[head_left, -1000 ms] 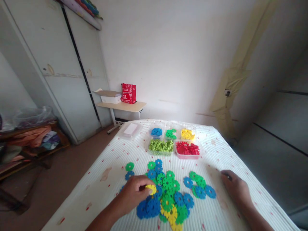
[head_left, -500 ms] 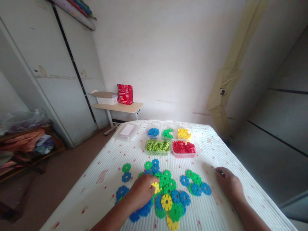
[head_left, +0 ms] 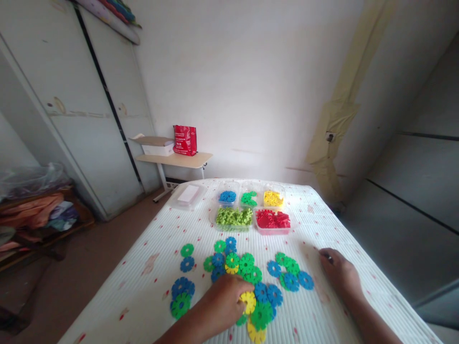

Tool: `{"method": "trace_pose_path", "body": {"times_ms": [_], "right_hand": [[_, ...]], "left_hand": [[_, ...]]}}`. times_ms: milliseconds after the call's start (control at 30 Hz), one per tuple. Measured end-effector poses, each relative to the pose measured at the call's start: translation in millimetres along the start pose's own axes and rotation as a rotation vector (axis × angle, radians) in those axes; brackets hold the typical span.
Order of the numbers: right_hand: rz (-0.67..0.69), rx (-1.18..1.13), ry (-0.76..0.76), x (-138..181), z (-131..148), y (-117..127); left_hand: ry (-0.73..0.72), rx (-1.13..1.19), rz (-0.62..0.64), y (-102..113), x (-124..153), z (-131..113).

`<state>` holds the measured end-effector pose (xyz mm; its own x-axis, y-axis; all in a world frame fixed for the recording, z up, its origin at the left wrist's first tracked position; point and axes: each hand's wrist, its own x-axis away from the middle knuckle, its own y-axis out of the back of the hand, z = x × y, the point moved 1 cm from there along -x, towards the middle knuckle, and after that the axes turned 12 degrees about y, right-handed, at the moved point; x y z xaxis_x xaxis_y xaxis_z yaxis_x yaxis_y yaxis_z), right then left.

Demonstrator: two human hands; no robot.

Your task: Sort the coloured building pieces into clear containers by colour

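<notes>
Flat plastic gear-shaped discs in blue, green and yellow lie scattered on a white ribbed mat. My left hand rests curled on the near cluster, its fingertips pinched on a yellow disc. To the right, my right hand lies on the mat beside a small group of blue and green discs, fingers curled, with a small dark thing at the fingertips. Further back stand clear boxes of sorted pieces: blue, green, yellow, light green and red.
A clear lid or box sits at the mat's far left. Behind stand a small side table with a red bag, and a grey wardrobe. Clothes pile on a low shelf at the left.
My left hand has drawn back toward me across the cluster, from one yellow disc to another nearer one; several discs it covered now show. My right hand has stayed put.
</notes>
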<state>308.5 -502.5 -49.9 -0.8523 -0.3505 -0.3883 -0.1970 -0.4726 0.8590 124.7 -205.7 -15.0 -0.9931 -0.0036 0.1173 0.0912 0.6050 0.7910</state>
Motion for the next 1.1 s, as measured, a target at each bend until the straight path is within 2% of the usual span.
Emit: {"method": "trace_pose_path", "body": {"times_ms": [200, 500, 767, 867, 967, 1033, 1100], "right_hand": [[0.006, -0.014, -0.021, -0.4, 5.3, 3.1], [0.009, -0.013, -0.002, 0.7, 3.4, 0.5], [0.012, -0.042, -0.001, 0.5, 5.7, 1.9], [0.0, -0.056, 0.008, 0.5, 7.2, 3.4], [0.008, -0.053, 0.018, 0.2, 7.1, 2.6], [0.012, -0.042, 0.016, 0.0, 5.7, 0.8], [0.011, -0.041, 0.017, 0.1, 3.7, -1.1]], "left_hand": [[0.022, -0.111, 0.002, -6.2, -7.6, 3.4], [0.074, -0.069, 0.05, -3.5, -5.6, 1.0], [0.116, -0.104, 0.04, -5.2, -4.4, -8.4], [0.118, -0.057, 0.071, 1.1, -4.0, -9.6], [0.062, 0.137, 0.074, 20.9, -23.8, -18.7], [0.046, 0.314, 0.039, 37.9, -54.2, -31.1], [0.102, 0.496, 0.014, 53.5, -94.0, -46.8]]}}
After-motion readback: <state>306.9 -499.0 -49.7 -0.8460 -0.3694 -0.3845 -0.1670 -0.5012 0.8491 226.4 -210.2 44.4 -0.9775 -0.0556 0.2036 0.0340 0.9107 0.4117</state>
